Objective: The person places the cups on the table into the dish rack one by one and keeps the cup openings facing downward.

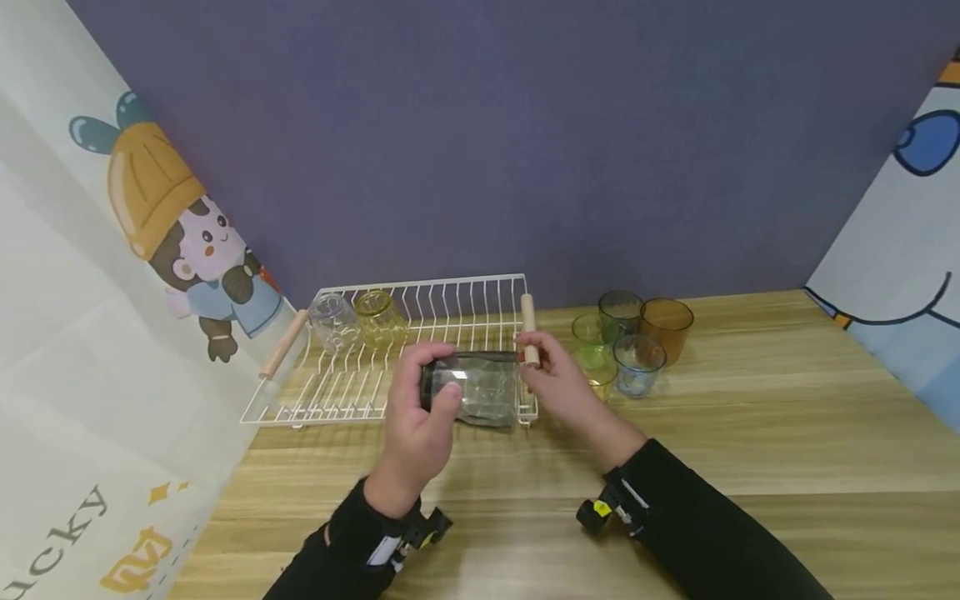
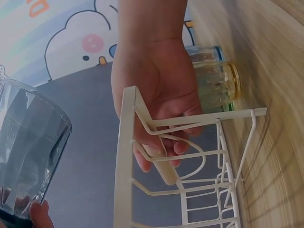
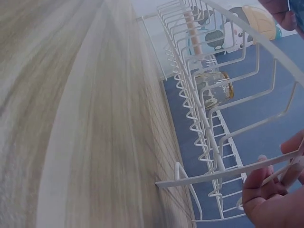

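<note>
My left hand (image 1: 420, 417) grips a grey-tinted drinking glass (image 1: 483, 392), thumb across its side. The glass lies sideways in the air above the right front of a white wire dish rack (image 1: 427, 282). In the left wrist view the faceted glass (image 2: 33, 137) is held apart from the rack. My right hand (image 1: 562, 383) holds the rack's right wooden handle (image 1: 528, 312), its fingers curled round it; the right wrist view shows this hand (image 3: 273, 204) only partly. A clear glass (image 1: 333, 321) and a yellow glass (image 1: 380, 318) stand in the rack's back left.
Right of the rack several tinted glasses cluster on the wooden table: green (image 1: 591, 329), dark grey (image 1: 621, 310), amber (image 1: 669, 329), blue (image 1: 639, 362) and yellow (image 1: 597, 372). A grey-blue panel (image 1: 480, 150) rises behind. A cartoon-printed sheet (image 1: 217, 275) borders the left.
</note>
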{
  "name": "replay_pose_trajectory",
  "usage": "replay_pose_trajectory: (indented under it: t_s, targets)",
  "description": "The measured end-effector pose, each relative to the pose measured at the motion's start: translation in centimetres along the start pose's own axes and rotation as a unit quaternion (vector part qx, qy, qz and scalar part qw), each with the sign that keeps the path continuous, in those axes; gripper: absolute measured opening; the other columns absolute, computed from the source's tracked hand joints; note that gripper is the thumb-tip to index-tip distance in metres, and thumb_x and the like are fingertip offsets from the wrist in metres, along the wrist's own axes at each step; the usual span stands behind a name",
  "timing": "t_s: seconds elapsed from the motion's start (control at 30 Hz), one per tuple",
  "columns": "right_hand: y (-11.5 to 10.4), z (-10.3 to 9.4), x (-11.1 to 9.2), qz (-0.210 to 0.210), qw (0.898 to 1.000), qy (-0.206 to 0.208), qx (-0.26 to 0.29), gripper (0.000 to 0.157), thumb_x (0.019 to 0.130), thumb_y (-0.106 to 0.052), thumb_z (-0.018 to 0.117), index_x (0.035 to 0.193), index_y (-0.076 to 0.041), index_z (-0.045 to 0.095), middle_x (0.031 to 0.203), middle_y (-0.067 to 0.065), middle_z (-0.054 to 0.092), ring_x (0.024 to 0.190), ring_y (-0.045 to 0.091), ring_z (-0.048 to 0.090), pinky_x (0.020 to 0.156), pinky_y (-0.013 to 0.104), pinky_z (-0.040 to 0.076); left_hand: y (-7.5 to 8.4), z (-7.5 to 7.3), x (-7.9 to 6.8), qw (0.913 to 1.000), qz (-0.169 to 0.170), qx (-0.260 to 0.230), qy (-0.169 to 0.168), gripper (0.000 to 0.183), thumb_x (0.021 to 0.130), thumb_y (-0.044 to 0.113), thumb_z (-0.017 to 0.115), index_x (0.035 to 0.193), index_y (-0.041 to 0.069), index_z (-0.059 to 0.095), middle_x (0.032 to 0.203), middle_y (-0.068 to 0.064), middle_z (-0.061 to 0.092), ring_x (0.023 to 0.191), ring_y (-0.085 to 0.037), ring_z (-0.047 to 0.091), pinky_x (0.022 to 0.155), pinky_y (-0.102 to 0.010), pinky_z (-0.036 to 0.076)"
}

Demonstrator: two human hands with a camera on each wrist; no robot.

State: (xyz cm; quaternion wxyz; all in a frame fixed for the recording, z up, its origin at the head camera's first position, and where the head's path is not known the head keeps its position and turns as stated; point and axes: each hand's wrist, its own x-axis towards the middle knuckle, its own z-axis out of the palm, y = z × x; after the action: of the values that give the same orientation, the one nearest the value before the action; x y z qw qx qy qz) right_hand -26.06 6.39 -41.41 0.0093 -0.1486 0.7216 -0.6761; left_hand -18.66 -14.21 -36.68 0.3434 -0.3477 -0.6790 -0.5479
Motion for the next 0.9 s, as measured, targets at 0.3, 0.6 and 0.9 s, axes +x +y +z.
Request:
replay_pose_trajectory:
  t_s: [0.3, 0.6, 0.9]
  targets:
    - [0.8, 0.3, -0.1, -0.008, 1.000, -0.007, 0.006, 0.039, 0.097, 0.007, 0.056, 0.134, -0.004, 0.050, 0.116, 0.018, 0.053, 0.093, 0.025, 0.055, 0.071, 0.042, 0.058, -0.3, -0.3, -0.7, 1.0000, -0.003, 0.007, -0.005, 0.036, 0.101, 0.020, 0.055, 0.126, -0.006, 0.055, 0.110, -0.017, 0.058, 0.087, -0.023, 0.055, 0.070, -0.032, 0.051]
    - [0.6, 0.5, -0.1, -0.011, 1.000, -0.003, 0.018, 0.040, 0.098, 0.008, 0.055, 0.136, -0.005, 0.050, 0.121, 0.028, 0.051, 0.092, 0.027, 0.055, 0.069, 0.046, 0.059, -0.2, -2.4, 0.6, 0.9950, -0.006, 0.097, -0.026, 0.039, 0.099, 0.027, 0.059, 0.125, -0.002, 0.059, 0.113, -0.013, 0.061, 0.093, -0.024, 0.056, 0.079, -0.035, 0.048]
    - [0.7, 0.3, 0.1, -0.014, 1.000, -0.003, 0.015, 0.040, 0.099, 0.006, 0.055, 0.137, -0.006, 0.049, 0.121, 0.025, 0.051, 0.093, 0.029, 0.055, 0.069, 0.046, 0.059, 0.8, -5.1, 5.2, 0.9760, 0.046, 0.193, -0.090, 0.043, 0.094, 0.030, 0.059, 0.125, -0.001, 0.061, 0.117, -0.017, 0.060, 0.106, -0.029, 0.055, 0.091, -0.042, 0.043]
